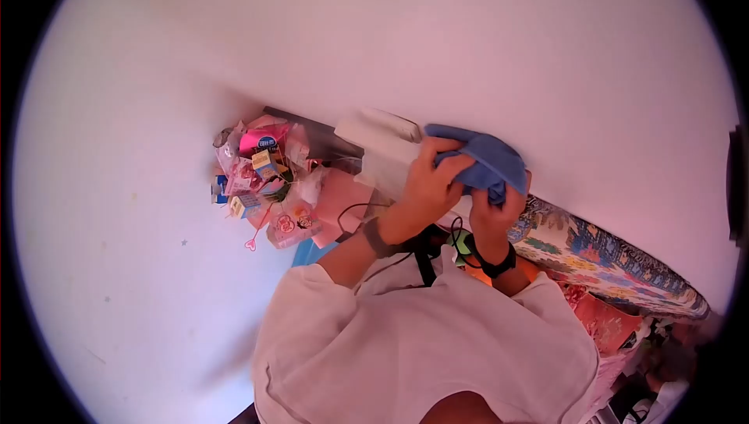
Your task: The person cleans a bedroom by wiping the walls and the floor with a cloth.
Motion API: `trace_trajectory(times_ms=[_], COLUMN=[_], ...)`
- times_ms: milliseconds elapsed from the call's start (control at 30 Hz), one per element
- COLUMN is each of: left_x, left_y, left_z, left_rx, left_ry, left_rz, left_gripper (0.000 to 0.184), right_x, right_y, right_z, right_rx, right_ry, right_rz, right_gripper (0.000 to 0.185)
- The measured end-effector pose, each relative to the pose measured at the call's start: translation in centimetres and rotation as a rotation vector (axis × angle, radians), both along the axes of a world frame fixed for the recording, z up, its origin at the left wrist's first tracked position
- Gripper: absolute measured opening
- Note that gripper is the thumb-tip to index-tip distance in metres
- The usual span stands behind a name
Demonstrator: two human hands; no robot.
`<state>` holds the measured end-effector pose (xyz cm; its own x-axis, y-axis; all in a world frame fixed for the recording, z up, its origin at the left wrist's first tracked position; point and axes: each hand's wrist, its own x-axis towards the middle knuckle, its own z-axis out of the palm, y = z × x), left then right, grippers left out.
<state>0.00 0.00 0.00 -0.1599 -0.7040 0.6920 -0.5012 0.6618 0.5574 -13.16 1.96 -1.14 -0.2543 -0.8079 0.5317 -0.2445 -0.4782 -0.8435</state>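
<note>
A blue cloth (488,157) is bunched between my two hands, close to the wall. My left hand (431,180) has its fingers curled over the cloth's left side. On the lower right side, my right hand (501,209) grips the cloth, its fingers partly hidden by the folds. Just left of the cloth sits a cream-coloured, box-like object (382,139), partly covered by my left hand and forearm. Dark bands circle both of my wrists.
To the left, a heap of small packages and wrappers (265,163) stands against the wall (328,26). A pink box or bin (339,198) and a black cable (351,209) are near my left forearm. Floral-patterned fabric (593,252) runs along the wall at right.
</note>
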Motion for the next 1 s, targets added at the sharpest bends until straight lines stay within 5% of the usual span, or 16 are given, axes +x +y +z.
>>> trace_trajectory(times_ms=[167, 333, 433, 633, 767, 1000], left_x=[-1.0, -6.0, -10.2, -14.1, -12.1, -6.8], left_y=[-1.3, -1.6, -1.2, 1.0, 1.8, 2.4], left_z=[5.4, 7.7, 7.5, 0.4, -5.3, -10.2], left_rx=[-0.284, -0.374, -0.361, -0.155, 0.012, 0.193], left_ry=[0.146, 0.225, 0.199, 0.152, 0.098, 0.140], left_rz=[0.152, -0.018, -0.179, -0.324, -0.242, -0.027], left_gripper=[0.047, 0.046, 0.042, 0.038, 0.036, 0.046], right_x=[1.4, -3.8, -5.8, -7.4, -8.0, -4.9], right_y=[-1.8, -0.8, 0.0, 2.0, 3.5, 3.5], right_z=[4.5, 6.2, 3.9, -3.2, -10.6, -8.4], right_rx=[-0.250, -0.348, -0.288, -0.169, 0.016, 0.061], right_ry=[0.010, 0.081, -0.346, -0.447, -0.158, 0.299], right_rz=[-0.142, -0.252, -0.436, -0.588, -0.546, -0.344], right_gripper=[0.038, 0.036, 0.036, 0.036, 0.035, 0.029])
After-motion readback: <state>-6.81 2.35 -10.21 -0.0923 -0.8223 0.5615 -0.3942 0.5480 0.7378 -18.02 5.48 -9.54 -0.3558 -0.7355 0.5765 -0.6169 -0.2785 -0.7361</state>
